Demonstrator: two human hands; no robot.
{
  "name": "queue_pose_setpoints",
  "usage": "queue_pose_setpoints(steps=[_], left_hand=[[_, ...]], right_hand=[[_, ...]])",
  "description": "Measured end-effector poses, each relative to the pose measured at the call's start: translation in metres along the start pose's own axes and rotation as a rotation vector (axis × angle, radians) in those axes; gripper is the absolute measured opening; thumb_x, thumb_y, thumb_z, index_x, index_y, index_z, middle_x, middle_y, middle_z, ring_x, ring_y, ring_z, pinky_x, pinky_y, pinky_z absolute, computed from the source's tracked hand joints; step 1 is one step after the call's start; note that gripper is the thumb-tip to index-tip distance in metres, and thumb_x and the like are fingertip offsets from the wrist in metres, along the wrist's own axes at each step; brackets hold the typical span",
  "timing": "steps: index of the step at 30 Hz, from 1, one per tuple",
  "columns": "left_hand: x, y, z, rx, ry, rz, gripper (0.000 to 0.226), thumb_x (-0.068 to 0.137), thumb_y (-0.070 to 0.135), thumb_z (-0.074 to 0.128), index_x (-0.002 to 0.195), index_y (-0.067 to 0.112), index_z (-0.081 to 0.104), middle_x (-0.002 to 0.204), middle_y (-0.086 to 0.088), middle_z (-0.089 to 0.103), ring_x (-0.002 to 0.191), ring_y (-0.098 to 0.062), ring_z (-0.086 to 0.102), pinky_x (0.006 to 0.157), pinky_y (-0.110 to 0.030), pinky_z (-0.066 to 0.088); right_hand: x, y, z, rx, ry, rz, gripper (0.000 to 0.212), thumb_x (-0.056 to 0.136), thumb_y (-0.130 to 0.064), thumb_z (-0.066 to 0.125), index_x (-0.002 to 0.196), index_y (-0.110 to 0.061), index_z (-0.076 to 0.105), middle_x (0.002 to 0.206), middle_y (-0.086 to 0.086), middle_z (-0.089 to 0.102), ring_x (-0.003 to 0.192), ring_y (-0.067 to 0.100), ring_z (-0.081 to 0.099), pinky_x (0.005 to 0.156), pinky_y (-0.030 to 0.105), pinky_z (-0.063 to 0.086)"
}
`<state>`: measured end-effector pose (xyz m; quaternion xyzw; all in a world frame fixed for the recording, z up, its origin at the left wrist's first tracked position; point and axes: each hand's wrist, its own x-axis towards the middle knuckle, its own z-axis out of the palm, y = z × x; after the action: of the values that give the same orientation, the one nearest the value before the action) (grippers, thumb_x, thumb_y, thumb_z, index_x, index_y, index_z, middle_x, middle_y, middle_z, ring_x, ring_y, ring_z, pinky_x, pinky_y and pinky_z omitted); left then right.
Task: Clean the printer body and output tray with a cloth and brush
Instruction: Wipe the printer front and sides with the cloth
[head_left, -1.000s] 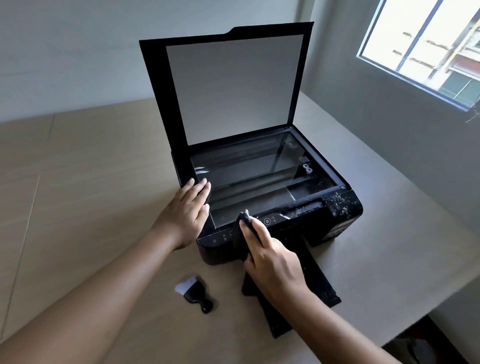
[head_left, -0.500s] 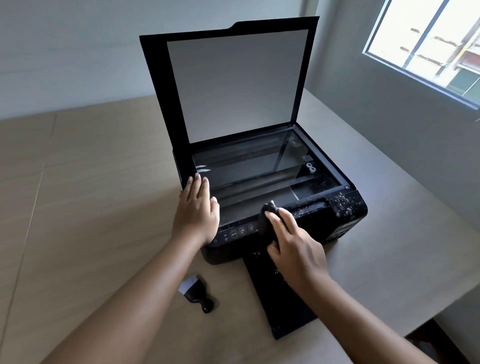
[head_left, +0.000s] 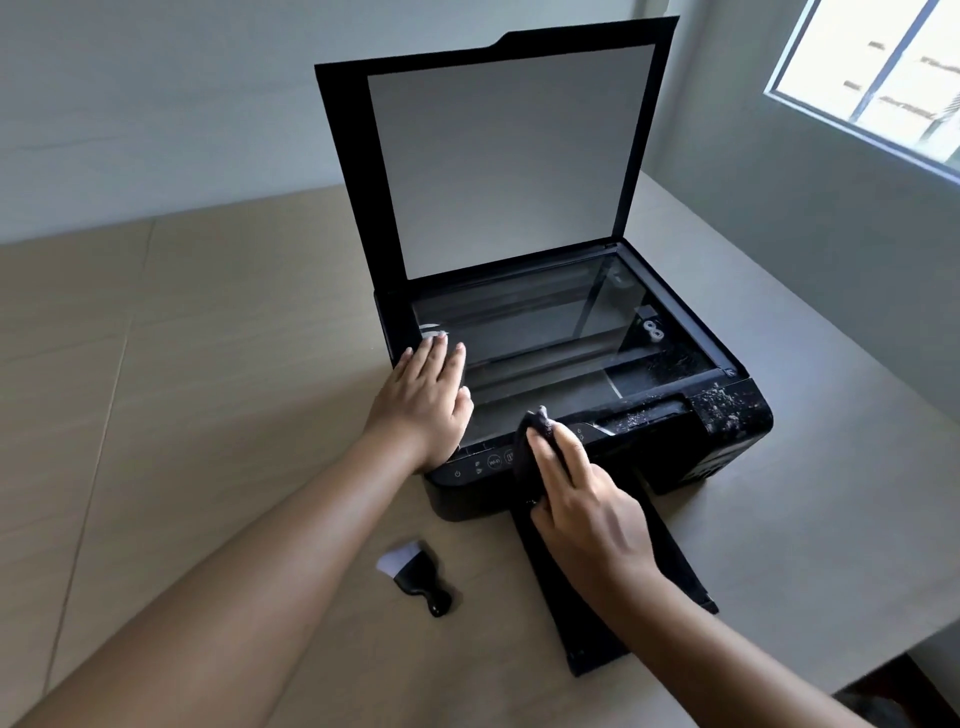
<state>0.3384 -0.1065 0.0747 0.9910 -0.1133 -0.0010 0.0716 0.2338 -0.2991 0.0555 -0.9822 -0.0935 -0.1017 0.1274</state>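
A black printer (head_left: 727, 457) stands on the table with its scanner lid (head_left: 509, 156) raised upright. Dust speckles its front right corner. My left hand (head_left: 423, 405) lies flat on the front left edge of the scanner glass, fingers together, holding nothing. My right hand (head_left: 587, 499) presses a dark cloth (head_left: 532, 441) onto the control panel at the printer's front. The black output tray (head_left: 670, 561) sticks out toward me under my right hand and forearm, partly hidden. A small black brush (head_left: 415, 574) with white bristles lies on the table left of the tray.
The beige table (head_left: 208, 415) has its right edge near the printer and its front edge near the tray's tip. A grey wall stands behind the printer. A window (head_left: 883, 78) is at the upper right.
My right hand with the cloth has slid right along the front panel, then a little back left. My left hand shifted forward onto the glass edge.
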Motion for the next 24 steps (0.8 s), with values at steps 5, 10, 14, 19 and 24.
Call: queue_pose_setpoints(steps=[5, 10, 14, 19, 24], left_hand=[[0.014, -0.009, -0.003, 0.012, -0.048, 0.087, 0.058, 0.102, 0.037, 0.023, 0.155, 0.022, 0.007, 0.164, -0.005, -0.001, 0.15, -0.017, -0.003, 0.12, -0.033, -0.005], [0.018, -0.015, -0.005, -0.063, -0.035, 0.127, 0.054, 0.103, 0.038, 0.027, 0.154, 0.027, 0.015, 0.164, -0.001, 0.006, 0.15, -0.016, 0.001, 0.12, -0.031, -0.003], [0.02, -0.016, -0.006, -0.06, -0.007, 0.124, 0.053, 0.102, 0.037, 0.03, 0.154, 0.029, 0.019, 0.163, -0.001, 0.01, 0.149, -0.017, 0.004, 0.12, -0.033, -0.001], [0.02, -0.015, -0.006, -0.052, -0.026, 0.128, 0.053, 0.103, 0.037, 0.029, 0.154, 0.029, 0.017, 0.164, -0.001, 0.008, 0.15, -0.016, 0.002, 0.12, -0.033, -0.002], [0.02, -0.013, -0.004, -0.061, -0.014, 0.105, 0.054, 0.102, 0.038, 0.029, 0.154, 0.031, 0.017, 0.163, 0.001, 0.008, 0.149, -0.015, 0.003, 0.12, -0.032, -0.003]], right_hand=[[-0.004, -0.041, 0.007, 0.088, -0.012, -0.108, 0.068, 0.075, -0.027, 0.057, 0.141, -0.026, 0.04, 0.146, -0.01, 0.031, 0.068, 0.022, 0.062, 0.041, 0.032, 0.047], [-0.006, -0.025, 0.002, 0.0, -0.021, -0.145, 0.07, 0.075, -0.025, 0.064, 0.142, -0.029, 0.041, 0.144, -0.01, 0.042, 0.061, 0.021, 0.055, 0.037, 0.031, 0.044], [-0.005, -0.051, 0.01, 0.059, -0.014, -0.119, 0.067, 0.074, -0.028, 0.056, 0.14, -0.026, 0.043, 0.145, -0.008, 0.042, 0.061, 0.021, 0.059, 0.038, 0.03, 0.042], [-0.007, -0.057, 0.011, 0.031, -0.04, -0.211, 0.069, 0.072, -0.03, 0.055, 0.14, -0.026, 0.045, 0.145, -0.007, 0.045, 0.058, 0.02, 0.055, 0.037, 0.029, 0.044], [-0.007, -0.026, 0.008, -0.011, -0.028, -0.194, 0.077, 0.071, -0.019, 0.068, 0.143, -0.026, 0.04, 0.149, -0.006, 0.04, 0.059, 0.023, 0.055, 0.037, 0.032, 0.046]])
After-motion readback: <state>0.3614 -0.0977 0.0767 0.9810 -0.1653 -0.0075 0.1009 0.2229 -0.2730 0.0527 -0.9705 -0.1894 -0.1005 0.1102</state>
